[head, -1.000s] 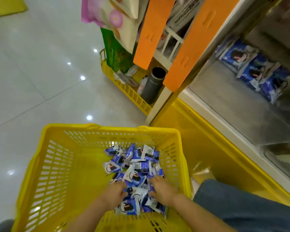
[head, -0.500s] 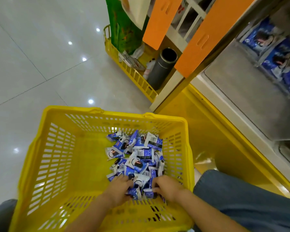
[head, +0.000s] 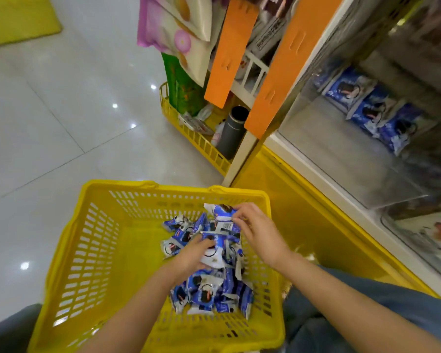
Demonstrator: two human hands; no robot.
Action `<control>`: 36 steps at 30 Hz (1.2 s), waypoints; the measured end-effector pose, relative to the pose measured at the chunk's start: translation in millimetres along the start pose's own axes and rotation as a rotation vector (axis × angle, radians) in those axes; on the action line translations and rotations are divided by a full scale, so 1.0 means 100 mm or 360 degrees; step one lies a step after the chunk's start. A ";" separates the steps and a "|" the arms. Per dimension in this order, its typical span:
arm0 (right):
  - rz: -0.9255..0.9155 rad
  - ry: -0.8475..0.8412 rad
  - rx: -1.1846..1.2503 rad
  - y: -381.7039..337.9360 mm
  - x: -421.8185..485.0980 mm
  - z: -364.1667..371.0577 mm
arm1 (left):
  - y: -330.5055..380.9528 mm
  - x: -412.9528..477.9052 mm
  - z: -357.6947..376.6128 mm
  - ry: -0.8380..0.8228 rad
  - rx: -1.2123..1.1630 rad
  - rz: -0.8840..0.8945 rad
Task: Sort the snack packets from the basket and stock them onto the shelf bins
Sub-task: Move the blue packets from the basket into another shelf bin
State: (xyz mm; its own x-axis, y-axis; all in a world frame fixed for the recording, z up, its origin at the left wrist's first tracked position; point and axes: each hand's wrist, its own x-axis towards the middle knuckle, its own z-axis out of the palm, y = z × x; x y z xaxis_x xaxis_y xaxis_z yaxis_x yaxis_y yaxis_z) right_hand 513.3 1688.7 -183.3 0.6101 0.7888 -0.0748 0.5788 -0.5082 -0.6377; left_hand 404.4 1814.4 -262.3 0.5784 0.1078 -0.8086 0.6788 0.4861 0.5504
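Your hands have moved up from the near end of the snack packets (head: 209, 289). Your right hand (head: 259, 233) now pinches a top packet (head: 222, 212) at the far side. Your left hand (head: 194, 253) grips some mid-pile, inside the yellow basket (head: 87, 250) at lower centre.

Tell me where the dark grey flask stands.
Head view, upper centre: the dark grey flask stands in the low yellow rack on the floor, below the orange panels, beyond the basket.

Wears blue denim on the leg (head: 367, 309) at four o'clock; shows darker grey cloth (head: 10, 327) at eight o'clock; bares both forearms (head: 138, 309).
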 end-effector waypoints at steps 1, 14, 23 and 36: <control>-0.0063 -0.0039 -0.0055 -0.04 0.00 -0.08 | 0.07 -0.05 0.05 -0.0042 -0.0230 0.0069; 0.0060 0.0142 0.0409 -0.52 -0.23 -0.62 | 0.78 -0.78 0.31 -0.0136 -0.0275 0.0785; 0.0519 -0.0045 0.1074 -0.68 -0.26 -0.93 | 1.20 -1.23 0.35 -0.0162 0.0648 0.1075; 0.0361 0.0150 0.0977 -0.69 -0.23 -1.31 | 1.50 -1.36 0.42 -0.0145 0.0352 0.1220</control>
State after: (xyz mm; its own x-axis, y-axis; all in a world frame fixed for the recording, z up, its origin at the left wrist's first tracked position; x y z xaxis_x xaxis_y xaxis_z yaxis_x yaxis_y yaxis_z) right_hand 530.1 1660.2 -37.1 0.7414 0.6376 -0.2094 0.0337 -0.3469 -0.9373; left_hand 446.1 1836.5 -60.8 0.9480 0.2664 -0.1741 0.1462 0.1213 0.9818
